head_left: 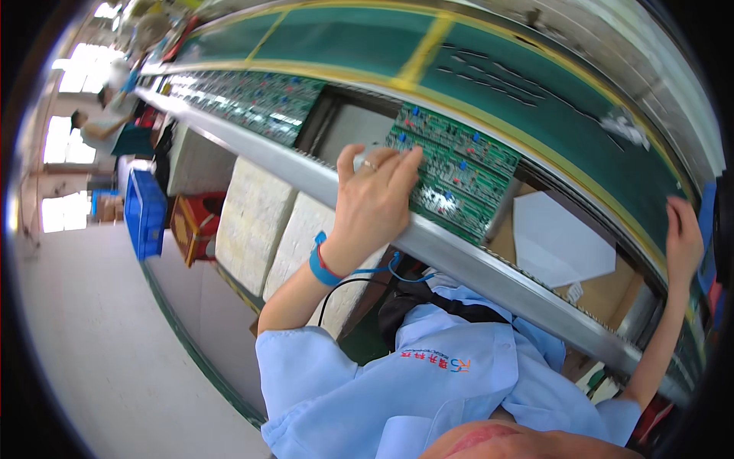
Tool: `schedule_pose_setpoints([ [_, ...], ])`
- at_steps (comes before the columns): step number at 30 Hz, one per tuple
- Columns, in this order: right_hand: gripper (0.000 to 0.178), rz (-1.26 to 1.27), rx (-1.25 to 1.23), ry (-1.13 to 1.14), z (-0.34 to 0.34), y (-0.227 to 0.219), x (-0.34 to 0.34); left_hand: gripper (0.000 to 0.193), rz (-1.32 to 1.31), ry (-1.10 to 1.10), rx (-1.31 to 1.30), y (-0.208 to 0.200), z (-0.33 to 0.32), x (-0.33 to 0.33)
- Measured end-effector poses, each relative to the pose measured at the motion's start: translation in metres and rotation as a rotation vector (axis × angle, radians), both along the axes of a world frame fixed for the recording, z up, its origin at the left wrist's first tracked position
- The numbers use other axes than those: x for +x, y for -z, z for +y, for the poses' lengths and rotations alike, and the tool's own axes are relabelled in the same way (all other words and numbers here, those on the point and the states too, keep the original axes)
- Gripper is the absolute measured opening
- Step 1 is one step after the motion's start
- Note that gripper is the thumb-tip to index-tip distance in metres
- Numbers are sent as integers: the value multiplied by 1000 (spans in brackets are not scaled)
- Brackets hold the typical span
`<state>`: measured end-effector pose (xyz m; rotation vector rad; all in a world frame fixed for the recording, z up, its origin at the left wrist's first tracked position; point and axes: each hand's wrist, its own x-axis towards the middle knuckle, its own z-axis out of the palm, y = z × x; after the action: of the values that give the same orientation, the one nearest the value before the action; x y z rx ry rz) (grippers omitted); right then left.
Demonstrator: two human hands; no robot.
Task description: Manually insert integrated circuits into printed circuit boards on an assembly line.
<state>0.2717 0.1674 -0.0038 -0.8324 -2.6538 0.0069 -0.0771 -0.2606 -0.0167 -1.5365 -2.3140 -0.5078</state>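
"Where is the circuit board?"

"The green circuit board [468, 162] lies across the conveyor, between the near metal rail [459, 256] and the green counter [344, 34] on the far side. An open gap sits to its left, then more populated boards [264, 101]."

"And the grip?"

"The left hand [375, 191] has its fingers loosely bent and slightly spread at the board's left end, seemingly touching. I can't tell whether it pinches the edge. The right hand [683, 241] is well apart, at the counter's right end, fingers partly bent; I can't tell if it has hold of anything."

"How should the board be handled?"

"I'd touch only its edges, since the blue components [463, 165] stand proud and could be knocked. Light, level pressure seems best, so neither side lifts off its rail."

"Anything else to mind?"

"The blue wristband [321, 264] has a blue cord [372, 270] close by; I'd make sure that can't snag. The thin dark parts [501, 74] on the counter look easy to scatter, so I'd pass clear of them."
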Motion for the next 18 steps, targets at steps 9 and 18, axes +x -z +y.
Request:
schedule_pose_setpoints([
  [9, 15, 128, -299, -164, -40, -6, -107, 43, -106, 403, -160, -16, 66, 84],
  [18, 17, 156, -455, -163, -28, 20, -139, 29, -83, 543, -127, -36, 126, 93],
])
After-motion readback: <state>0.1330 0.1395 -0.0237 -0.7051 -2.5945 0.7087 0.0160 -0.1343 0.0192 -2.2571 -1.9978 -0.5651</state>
